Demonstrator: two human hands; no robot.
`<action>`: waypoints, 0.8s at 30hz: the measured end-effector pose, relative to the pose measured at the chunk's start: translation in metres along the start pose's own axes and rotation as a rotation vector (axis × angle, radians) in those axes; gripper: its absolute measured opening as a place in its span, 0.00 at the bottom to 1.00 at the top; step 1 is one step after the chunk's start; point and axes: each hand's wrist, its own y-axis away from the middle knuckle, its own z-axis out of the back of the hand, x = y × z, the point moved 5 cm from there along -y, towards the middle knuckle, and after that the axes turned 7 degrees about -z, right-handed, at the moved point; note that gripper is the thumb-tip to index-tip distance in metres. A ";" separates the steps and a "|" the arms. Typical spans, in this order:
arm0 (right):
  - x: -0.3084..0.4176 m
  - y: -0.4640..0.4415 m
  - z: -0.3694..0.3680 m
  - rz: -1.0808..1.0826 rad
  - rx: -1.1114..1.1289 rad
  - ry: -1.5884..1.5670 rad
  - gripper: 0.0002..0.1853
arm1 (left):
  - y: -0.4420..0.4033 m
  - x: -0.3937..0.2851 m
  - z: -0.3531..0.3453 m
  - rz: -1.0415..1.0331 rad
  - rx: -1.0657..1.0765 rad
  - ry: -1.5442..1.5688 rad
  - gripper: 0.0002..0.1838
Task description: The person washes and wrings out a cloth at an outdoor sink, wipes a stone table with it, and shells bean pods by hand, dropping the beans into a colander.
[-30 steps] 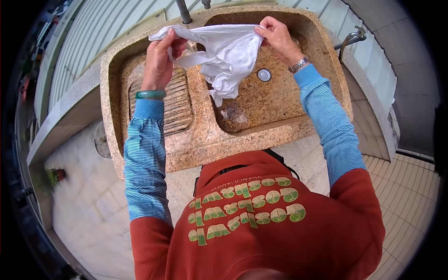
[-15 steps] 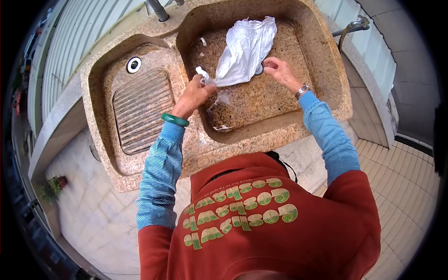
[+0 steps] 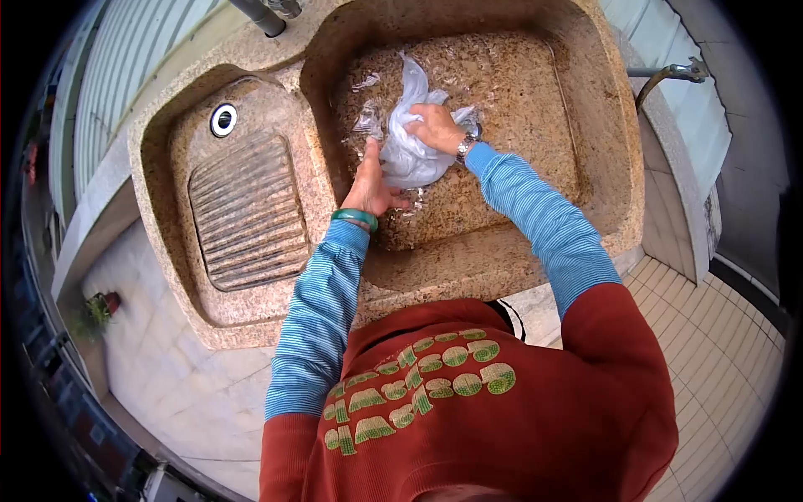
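A wet white cloth, bunched up, lies in the shallow water of the large stone basin. From above, my right hand grips the upper part of the cloth, its fingers curled in and partly hidden by the folds. My left hand is down in the basin at the cloth's left edge, fingers stretched and thumb spread apart. Whether the left fingers touch the cloth I cannot tell. Ripples and splashes show around both hands.
To the left is a smaller basin with a ribbed washboard and a round drain. A grey pipe rises at the back rim. A tap sticks out at the right. A potted plant stands on the floor at the left.
My right hand has moved left and taken hold of the cloth, which is now bunched instead of spread. My left hand has let go of the cloth's corner and opened. The water is now splashing.
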 end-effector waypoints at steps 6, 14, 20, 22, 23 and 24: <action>0.057 0.038 -0.011 0.432 -0.438 -0.248 0.16 | -0.041 -0.015 -0.009 -0.384 0.196 0.223 0.26; -0.025 0.023 0.038 -0.048 -0.618 0.467 0.18 | -0.014 -0.002 0.000 -0.175 -0.346 0.239 0.31; 0.094 0.070 0.015 0.090 -0.045 -0.583 0.15 | -0.034 0.004 -0.009 -0.076 0.032 0.442 0.30; 0.107 0.081 0.020 0.225 -0.104 -0.512 0.12 | -0.032 -0.005 -0.013 -0.176 0.026 0.552 0.24; 0.092 0.075 0.013 0.216 -0.187 -0.285 0.11 | -0.027 -0.009 -0.016 -0.245 0.054 0.476 0.22; 0.075 0.066 0.008 0.208 -0.267 -0.054 0.10 | -0.021 -0.016 -0.019 -0.318 0.084 0.401 0.20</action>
